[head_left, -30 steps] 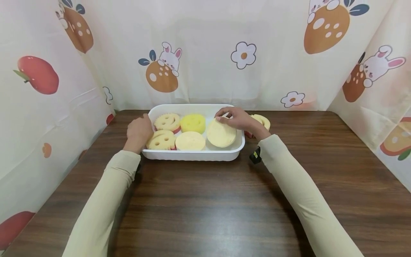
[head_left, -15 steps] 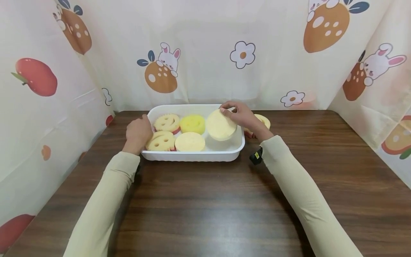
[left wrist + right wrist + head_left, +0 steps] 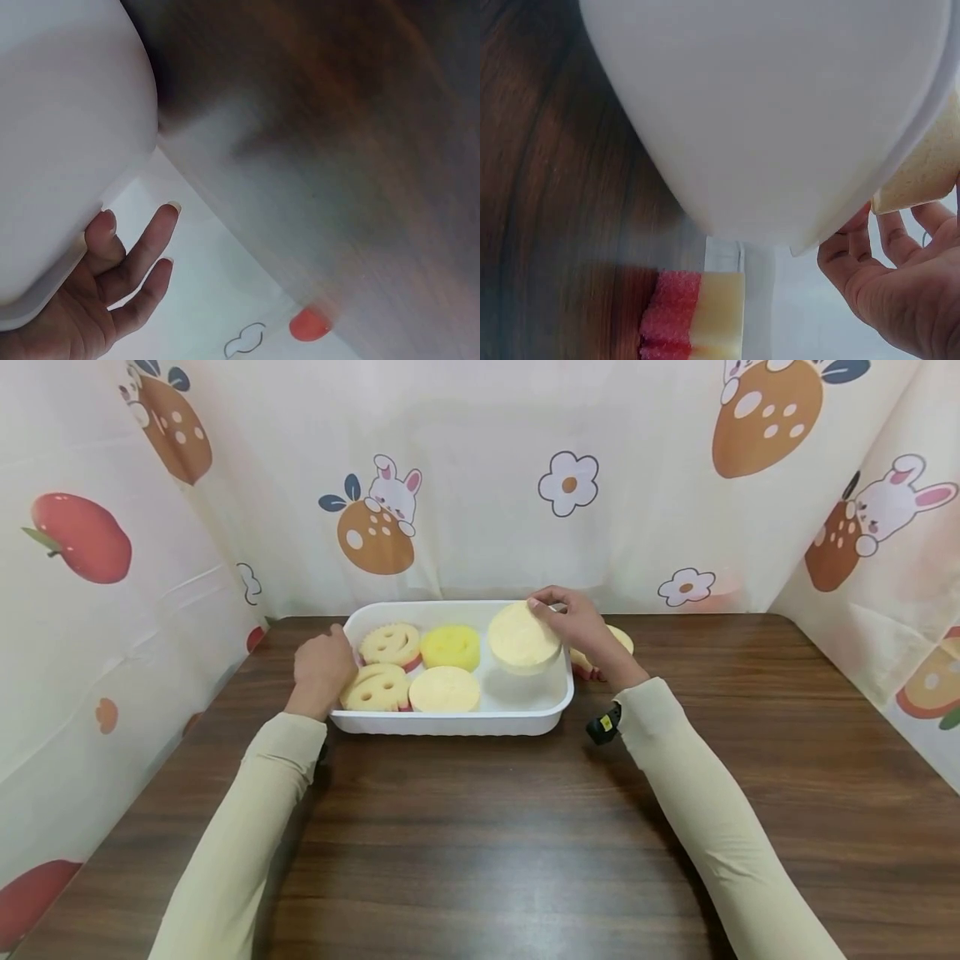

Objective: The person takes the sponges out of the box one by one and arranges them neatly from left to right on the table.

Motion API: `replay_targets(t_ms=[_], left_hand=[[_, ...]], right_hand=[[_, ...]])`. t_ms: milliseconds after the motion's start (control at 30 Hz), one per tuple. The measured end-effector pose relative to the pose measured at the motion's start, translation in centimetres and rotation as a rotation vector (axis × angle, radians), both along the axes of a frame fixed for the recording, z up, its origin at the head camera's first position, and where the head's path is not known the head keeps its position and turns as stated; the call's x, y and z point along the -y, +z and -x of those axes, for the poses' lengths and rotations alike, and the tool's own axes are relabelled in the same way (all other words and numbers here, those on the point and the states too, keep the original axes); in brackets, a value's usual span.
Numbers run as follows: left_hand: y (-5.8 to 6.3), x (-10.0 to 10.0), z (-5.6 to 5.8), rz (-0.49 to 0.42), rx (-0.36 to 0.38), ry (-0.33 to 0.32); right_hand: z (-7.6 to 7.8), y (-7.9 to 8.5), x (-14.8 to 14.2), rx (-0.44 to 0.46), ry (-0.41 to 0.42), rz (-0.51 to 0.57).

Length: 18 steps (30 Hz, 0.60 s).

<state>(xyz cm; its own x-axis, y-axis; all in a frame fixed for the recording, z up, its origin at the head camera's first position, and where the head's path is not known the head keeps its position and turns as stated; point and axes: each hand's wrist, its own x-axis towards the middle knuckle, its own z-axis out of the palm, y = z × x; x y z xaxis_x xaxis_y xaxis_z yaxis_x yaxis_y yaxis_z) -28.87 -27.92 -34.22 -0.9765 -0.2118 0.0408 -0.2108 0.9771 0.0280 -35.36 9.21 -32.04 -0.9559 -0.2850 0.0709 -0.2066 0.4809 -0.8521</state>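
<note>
A white tray [image 3: 450,723] stands at the back of the table. At its left end my left hand [image 3: 324,668] holds the rim; in the left wrist view some fingers [image 3: 142,255] extend beside the tray's outer wall. My right hand [image 3: 573,622] pinches a round pale-yellow sponge [image 3: 522,637] by its upper right edge, tilted above the tray's back right part. Inside the tray lie two smiley-face sponges with red undersides, one at the back [image 3: 390,645] and one in front [image 3: 377,687]. Beside them are a bright yellow smiley sponge [image 3: 450,648] and a flat round pale sponge [image 3: 445,690].
Behind my right wrist, just outside the tray's right end, another cream sponge [image 3: 621,639] with a red layer lies on the brown wooden table [image 3: 480,835]. A printed curtain [image 3: 480,527] hangs along the table's back and sides.
The right hand has lifted the round pale sponge off the tray's front right area, moving it back and slightly right. My left hand stays on the rim.
</note>
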Motion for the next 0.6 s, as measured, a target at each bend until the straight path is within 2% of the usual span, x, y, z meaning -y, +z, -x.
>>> replay_targets(t_ms=[233,467,600], left_hand=[[0.1,0.0,0.1,0.029,-0.01,-0.003],[0.1,-0.1,-0.2,0.014,0.012,0.002],[0.0,0.1,-0.1,0.001,-0.006,0.001]], right_hand=[[-0.1,-0.1,-0.7,0.001,-0.026,0.049],[0.0,-0.3,-1.3,0.011,-0.006,0.105],[0.1,-0.3,-1.9,0.036,-0.023,0.112]])
